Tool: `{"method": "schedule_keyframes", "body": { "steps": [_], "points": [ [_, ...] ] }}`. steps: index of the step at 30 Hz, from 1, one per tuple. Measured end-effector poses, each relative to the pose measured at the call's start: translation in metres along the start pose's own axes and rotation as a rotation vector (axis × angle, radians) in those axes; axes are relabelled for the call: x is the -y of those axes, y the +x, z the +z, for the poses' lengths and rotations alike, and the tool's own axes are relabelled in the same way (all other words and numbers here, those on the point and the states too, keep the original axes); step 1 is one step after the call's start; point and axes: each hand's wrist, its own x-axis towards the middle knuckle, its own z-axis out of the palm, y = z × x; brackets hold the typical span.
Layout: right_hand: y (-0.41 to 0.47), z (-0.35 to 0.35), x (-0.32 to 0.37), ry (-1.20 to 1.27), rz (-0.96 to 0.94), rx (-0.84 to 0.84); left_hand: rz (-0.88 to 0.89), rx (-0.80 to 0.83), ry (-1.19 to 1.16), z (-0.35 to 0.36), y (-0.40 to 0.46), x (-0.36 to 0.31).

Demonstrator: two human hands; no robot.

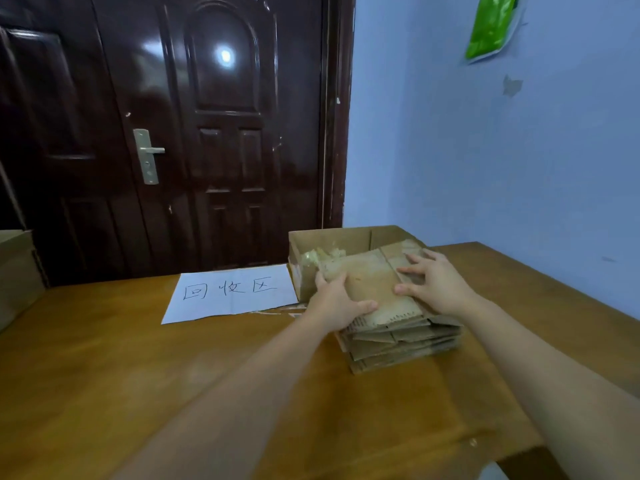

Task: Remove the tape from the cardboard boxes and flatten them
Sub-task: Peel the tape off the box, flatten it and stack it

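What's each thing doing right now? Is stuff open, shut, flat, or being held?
Stack: flattened cardboard, piled on the table.
Top piece: flat, on the stack, under both hands.
Left hand: grips the top piece's left edge.
Right hand: fingers spread, pressing the top piece.
Open box: upright behind the stack, top open.
Tape wad: crumpled inside the open box.
Paper sign: lying flat.
Door: shut.

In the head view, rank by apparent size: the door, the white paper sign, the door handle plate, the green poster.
Largest to smallest:
1. door
2. white paper sign
3. green poster, partly cut off by the frame, so unsure against the sign
4. door handle plate
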Motion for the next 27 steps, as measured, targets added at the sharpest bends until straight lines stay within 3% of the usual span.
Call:
{"method": "schedule_keyframes", "body": {
  "steps": [7, 11, 14, 19, 27],
  "points": [
    [-0.006, 0.061, -0.045, 0.107, 0.078, 0.129, -0.057, 0.151, 0.473, 0.044, 0.009, 0.027],
    [-0.011, 0.079, -0.059, 0.095, 0.065, 0.122, 0.146, 0.014, 0.608, 0.051, 0.012, 0.044],
    [-0.012, 0.085, -0.062, -0.007, 0.035, 0.133, 0.258, 0.026, 0.582, 0.059, 0.016, 0.048],
    [-0.01, 0.086, -0.061, -0.041, 0.06, 0.162, 0.246, 0.098, 0.553, 0.062, 0.02, 0.052],
    [-0.005, 0.083, -0.059, -0.01, 0.079, 0.208, 0.249, 0.083, 0.576, 0.062, 0.02, 0.052]
  ]
}}
